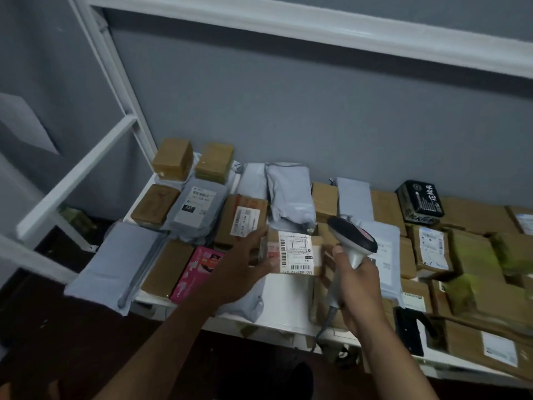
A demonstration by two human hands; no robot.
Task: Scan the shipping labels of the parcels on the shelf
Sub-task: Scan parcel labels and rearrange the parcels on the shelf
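From the head camera, a white metal shelf (pixel 277 287) with a flat painted deck stands against a grey wall, crowded with parcels. Most are brown cardboard boxes wrapped in glossy tape; among them lie soft, wrinkled grey plastic mailers, such as the grey mailer (pixel 291 194) leaning at the back. A pink printed box (pixel 196 272) sits near the front edge, and a black carton (pixel 419 202) with white lettering rests towards the back right.

The left hand (pixel 245 267) grips a small cardboard parcel (pixel 297 252) at its left side, fingers curled round the edge, holding it tilted up at the shelf's front middle. Its white shipping label (pixel 295 254) faces the camera, rectangular, with black barcodes along the left and bottom edges and small print that is too blurred to read.

The right hand (pixel 357 287) is wrapped round the pale grey handle of a barcode scanner (pixel 352 241), whose dark rounded head sits just right of the label. A grey cable hangs from the handle's base.
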